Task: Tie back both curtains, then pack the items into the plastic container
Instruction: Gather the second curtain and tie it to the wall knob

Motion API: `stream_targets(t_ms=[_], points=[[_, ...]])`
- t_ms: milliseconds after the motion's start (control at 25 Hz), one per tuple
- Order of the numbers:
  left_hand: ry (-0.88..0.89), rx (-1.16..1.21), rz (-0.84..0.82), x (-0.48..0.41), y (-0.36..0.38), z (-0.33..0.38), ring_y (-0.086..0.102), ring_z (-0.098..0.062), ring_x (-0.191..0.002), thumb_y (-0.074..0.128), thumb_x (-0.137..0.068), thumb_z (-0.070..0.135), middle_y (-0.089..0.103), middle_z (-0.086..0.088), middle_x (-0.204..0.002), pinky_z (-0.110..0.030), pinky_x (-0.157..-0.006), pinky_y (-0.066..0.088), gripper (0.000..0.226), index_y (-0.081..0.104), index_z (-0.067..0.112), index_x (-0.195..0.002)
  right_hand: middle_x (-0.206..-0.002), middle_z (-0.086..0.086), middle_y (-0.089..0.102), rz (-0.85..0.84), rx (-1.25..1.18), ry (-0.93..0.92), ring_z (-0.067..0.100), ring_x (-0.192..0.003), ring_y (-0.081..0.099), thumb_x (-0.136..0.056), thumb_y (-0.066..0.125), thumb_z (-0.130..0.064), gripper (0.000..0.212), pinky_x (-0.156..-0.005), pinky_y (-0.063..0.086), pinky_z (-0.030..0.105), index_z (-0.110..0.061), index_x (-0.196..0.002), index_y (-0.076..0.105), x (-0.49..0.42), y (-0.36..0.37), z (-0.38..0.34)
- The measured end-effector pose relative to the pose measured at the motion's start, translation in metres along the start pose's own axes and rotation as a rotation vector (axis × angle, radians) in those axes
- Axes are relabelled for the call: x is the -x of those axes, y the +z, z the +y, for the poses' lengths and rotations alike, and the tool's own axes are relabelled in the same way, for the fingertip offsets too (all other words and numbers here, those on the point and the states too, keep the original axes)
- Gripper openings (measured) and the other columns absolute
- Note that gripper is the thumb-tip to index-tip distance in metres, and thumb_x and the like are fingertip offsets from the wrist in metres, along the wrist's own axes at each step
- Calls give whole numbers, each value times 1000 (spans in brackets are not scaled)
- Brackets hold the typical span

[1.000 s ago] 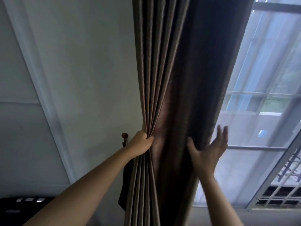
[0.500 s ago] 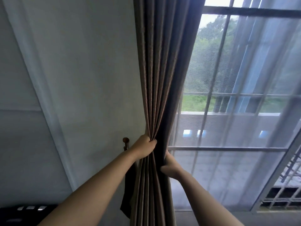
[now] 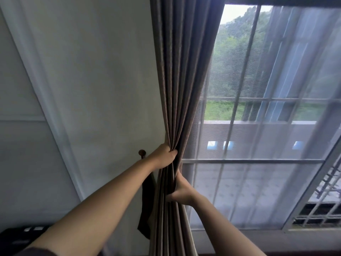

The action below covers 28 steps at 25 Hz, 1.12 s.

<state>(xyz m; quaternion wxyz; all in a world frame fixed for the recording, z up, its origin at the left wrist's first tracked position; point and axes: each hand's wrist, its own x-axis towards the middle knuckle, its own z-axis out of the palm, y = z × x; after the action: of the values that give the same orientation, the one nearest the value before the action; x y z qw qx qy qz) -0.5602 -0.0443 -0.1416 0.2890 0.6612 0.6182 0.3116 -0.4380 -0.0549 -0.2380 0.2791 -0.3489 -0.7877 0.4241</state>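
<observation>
the curtain [image 3: 177, 89] is bunched tighter than before; left hand [image 3: 164, 157] and right hand [image 3: 180, 191] fingers clench its folds.

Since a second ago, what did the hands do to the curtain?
The right hand, open against the spread curtain before, swept it left and now grips the gathered folds just below the left hand. The window is uncovered. The left hand kept its grip; the dark strap still hangs from the wall hook.
</observation>
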Motion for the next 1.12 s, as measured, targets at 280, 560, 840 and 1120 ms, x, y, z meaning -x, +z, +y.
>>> stream_targets(t_ms=[280, 560, 840, 1120], points=[[11, -32, -56, 5, -6, 3, 60, -23, -102, 48, -90, 19, 65, -10, -107, -31, -88, 47, 28, 62, 7, -111, -136, -41, 16, -8, 5, -24, -12, -128, 31, -62, 73, 3, 117, -103, 31, 6, -27, -146, -3, 8, 4, -5], [70, -98, 55, 17, 11, 23, 50, -8, -58, 69, -77, 29, 51, 6, -65, -17, -52, 36, 25, 48, 19, -70, -158, -9, -2, 113, -8, -48, 3, -146, -5, -58, 69, -20, 120, -120, 13, 28, -15, -150, -9, 4, 41, 3], [-23, 102, 7, 28, -15, -1, 46, -5, -67, 49, -84, 4, 49, 5, -74, -18, -62, 36, 11, 43, 11, -77, -151, -15, 20, 480, -253, 45, 4, -142, 22, -88, 37, -51, 66, -115, 19, 21, -27, -146, 16, 5, 2, -4], [-107, 236, -142, 30, -30, -24, 57, -25, -89, 55, -50, 14, 57, -8, -86, -34, -81, 47, 42, 63, 16, -91, -142, -4, 42, 536, -340, -37, 7, -130, 40, -88, 25, -60, 73, -113, 29, 28, -14, -144, 31, -36, -43, -35]])
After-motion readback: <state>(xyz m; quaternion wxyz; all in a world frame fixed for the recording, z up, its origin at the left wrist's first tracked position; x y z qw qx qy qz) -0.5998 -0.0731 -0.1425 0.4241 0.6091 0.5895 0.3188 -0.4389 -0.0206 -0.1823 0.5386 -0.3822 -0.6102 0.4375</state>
